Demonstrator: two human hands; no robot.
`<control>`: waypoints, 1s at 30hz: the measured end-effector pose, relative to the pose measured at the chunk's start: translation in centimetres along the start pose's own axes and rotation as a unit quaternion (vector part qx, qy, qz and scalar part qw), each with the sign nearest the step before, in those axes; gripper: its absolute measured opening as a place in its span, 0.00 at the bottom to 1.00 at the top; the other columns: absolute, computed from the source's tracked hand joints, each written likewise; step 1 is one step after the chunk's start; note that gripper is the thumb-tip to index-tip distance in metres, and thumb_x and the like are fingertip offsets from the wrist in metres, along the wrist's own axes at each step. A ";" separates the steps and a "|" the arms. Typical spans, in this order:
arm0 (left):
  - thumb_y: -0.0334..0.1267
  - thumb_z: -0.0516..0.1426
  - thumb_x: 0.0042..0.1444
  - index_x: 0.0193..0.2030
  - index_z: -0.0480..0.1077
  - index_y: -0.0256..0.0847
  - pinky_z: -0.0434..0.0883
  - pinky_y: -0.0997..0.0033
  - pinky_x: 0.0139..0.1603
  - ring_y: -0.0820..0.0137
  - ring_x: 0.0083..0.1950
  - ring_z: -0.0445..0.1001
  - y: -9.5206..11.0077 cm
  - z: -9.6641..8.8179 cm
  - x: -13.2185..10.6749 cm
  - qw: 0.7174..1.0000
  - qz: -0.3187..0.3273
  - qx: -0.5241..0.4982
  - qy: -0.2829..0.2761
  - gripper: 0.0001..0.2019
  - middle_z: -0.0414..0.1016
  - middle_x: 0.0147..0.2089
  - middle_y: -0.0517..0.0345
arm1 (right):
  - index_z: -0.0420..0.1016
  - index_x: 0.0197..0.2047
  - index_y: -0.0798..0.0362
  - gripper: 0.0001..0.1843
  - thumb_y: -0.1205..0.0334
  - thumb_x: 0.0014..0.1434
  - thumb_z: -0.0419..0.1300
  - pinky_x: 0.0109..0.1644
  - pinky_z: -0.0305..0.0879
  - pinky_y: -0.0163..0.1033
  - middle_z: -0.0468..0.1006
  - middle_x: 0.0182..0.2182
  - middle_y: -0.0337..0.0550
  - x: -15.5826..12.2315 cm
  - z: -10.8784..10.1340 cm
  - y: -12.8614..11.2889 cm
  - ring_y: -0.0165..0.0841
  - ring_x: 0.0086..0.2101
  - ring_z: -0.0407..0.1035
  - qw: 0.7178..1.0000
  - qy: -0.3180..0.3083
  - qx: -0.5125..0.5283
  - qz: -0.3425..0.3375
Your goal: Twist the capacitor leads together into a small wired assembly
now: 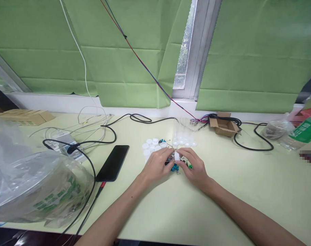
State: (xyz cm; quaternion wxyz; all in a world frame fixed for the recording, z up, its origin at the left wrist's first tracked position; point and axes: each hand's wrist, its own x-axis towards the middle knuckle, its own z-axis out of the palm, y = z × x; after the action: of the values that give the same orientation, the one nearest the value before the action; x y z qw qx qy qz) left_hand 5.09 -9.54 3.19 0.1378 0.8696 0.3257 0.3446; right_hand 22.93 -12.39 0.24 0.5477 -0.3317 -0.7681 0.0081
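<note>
My left hand and my right hand meet at the middle of the pale green table, fingers curled in. Together they pinch a small white cap between their fingertips. Under and between the hands lie small blue and green parts with thin metal pins. Just beyond the fingers sit several loose white caps on the left and a row of clear tubes with white caps on the right.
A black phone lies left of the hands, with black cables looping past it. A large clear plastic bag fills the near left. An open cardboard box, another black cable and a bottle stand at the right.
</note>
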 end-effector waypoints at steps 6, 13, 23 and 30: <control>0.31 0.52 0.57 0.48 0.70 0.42 0.64 0.70 0.33 0.67 0.35 0.71 0.2 -0.1 0.0 1.000 0.002 0.004 -0.008 0.13 0.74 0.36 0.55 | 0.67 0.57 0.47 0.19 0.68 0.64 0.56 0.43 0.73 0.45 0.73 0.43 0.49 -0.1 0.1 0.1 0.37 0.39 0.72 1.000 -0.007 0.013 0.008; 0.31 0.51 0.58 0.44 0.69 0.41 0.63 0.69 0.33 0.68 0.34 0.69 0.3 -0.1 0.0 0.999 0.000 0.038 -0.028 0.10 0.73 0.35 0.56 | 0.68 0.58 0.46 0.19 0.68 0.64 0.57 0.39 0.73 0.43 0.73 0.42 0.47 -0.1 0.0 0.1 0.34 0.33 0.70 1.000 -0.008 0.022 0.009; 0.30 0.51 0.58 0.44 0.69 0.40 0.63 0.70 0.32 0.68 0.35 0.70 0.4 0.1 -0.1 0.998 0.010 0.063 -0.031 0.09 0.74 0.36 0.56 | 0.69 0.57 0.48 0.19 0.69 0.64 0.57 0.37 0.70 0.41 0.74 0.39 0.46 0.0 0.1 0.0 0.32 0.32 0.68 0.999 -0.005 0.029 0.012; 0.32 0.50 0.61 0.46 0.68 0.40 0.64 0.70 0.33 0.68 0.36 0.71 0.4 0.3 -0.3 0.996 0.007 0.083 -0.043 0.09 0.74 0.37 0.56 | 0.70 0.54 0.51 0.16 0.70 0.63 0.57 0.35 0.68 0.40 0.73 0.34 0.44 0.1 0.0 -0.5 0.33 0.31 0.67 0.999 -0.006 0.022 0.026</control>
State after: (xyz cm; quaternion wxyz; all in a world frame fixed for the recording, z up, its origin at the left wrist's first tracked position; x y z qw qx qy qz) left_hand 5.37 -10.05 3.03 0.0767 0.8942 0.3406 0.2800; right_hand 22.65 -12.70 0.45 0.5497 -0.3393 -0.7622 0.0418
